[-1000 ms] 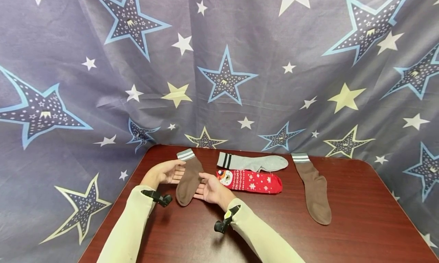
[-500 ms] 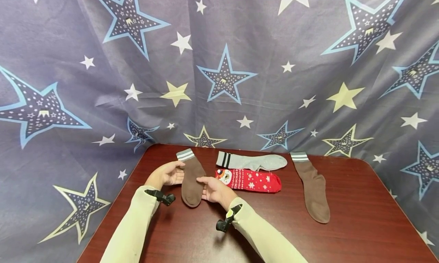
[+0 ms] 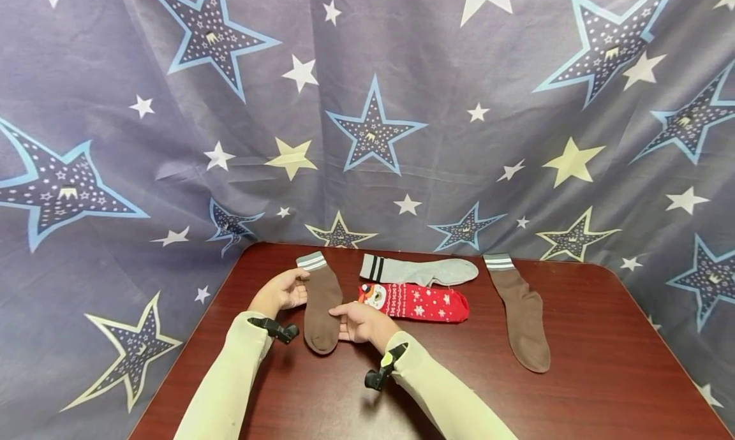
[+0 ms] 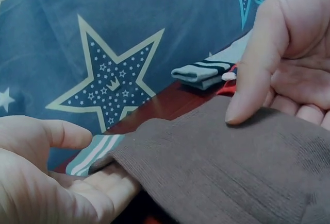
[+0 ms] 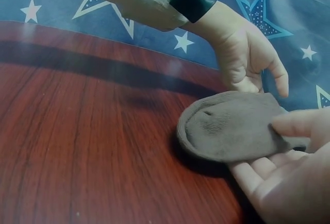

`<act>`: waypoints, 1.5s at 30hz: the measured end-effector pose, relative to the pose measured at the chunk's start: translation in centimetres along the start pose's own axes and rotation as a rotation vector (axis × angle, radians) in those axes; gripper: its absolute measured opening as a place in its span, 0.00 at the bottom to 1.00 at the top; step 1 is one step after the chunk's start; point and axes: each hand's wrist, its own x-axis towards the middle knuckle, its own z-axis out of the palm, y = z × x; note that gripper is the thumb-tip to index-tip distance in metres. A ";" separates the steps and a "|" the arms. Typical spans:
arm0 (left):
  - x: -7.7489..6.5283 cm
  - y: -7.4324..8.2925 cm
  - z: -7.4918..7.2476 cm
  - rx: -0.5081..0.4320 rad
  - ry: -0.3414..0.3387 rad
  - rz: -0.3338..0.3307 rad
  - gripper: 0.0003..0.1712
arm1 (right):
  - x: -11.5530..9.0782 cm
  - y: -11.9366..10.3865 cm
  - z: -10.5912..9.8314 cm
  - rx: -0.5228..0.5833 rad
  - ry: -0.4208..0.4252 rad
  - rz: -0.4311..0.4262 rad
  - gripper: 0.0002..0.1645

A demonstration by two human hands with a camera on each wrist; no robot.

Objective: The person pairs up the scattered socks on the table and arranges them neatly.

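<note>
A brown sock (image 3: pixel 323 312) with a grey, white-striped cuff (image 4: pixel 100 149) is held above the table's left part, toe toward the person. My right hand (image 3: pixel 363 323) pinches its right side near the toe, thumb on top and fingers underneath, as the right wrist view shows. On the other side, my left hand (image 3: pixel 282 292) has its fingers under the sock near the cuff, partly hidden by it. Its thumb (image 4: pixel 72 133) stays raised off the fabric. Far to the right lies a matching brown sock (image 3: pixel 525 319), flat on the table.
A grey sock (image 3: pixel 402 271) with black bands lies at the table's back. In front of it is a red sock (image 3: pixel 427 303) with snowflakes and an animal face, close to my right hand. The dark red table (image 3: pixel 436 376) ends at a star-patterned curtain (image 3: pixel 367 191).
The sock between my hands has turned from a slant to nearly straight, its toe shifting right and slightly nearer. My right hand has come slightly nearer; the other socks stay put.
</note>
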 end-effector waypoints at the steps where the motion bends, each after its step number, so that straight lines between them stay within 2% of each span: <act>1: 0.1 0.1 0.0 -0.011 0.005 0.010 0.11 | 0.0 0.0 0.0 -0.006 0.000 0.004 0.11; 6: 0.2 0.4 -0.3 -0.032 -0.021 0.045 0.13 | -0.2 0.1 -0.3 -0.044 -0.003 0.014 0.11; 13: -0.7 0.7 -0.2 -0.074 -0.085 0.074 0.12 | -0.5 0.3 -0.6 -0.060 -0.006 0.019 0.11; 20: -0.2 0.9 -0.7 -0.152 -0.048 0.117 0.06 | -0.9 0.4 -0.9 -0.088 -0.013 -0.001 0.12; 25: -0.2 1.1 -1.1 -0.201 -0.044 0.138 0.07 | -1.3 0.2 -1.2 -0.095 -0.016 -0.019 0.09; 34: 0.1 1.1 -2.0 -0.270 0.009 0.156 0.05 | -1.8 -0.1 -1.3 0.034 0.067 -0.043 0.07; 45: 0.7 1.1 -2.3 -0.338 -0.018 0.176 0.12 | -1.7 -0.4 -2.1 0.107 0.107 -0.024 0.06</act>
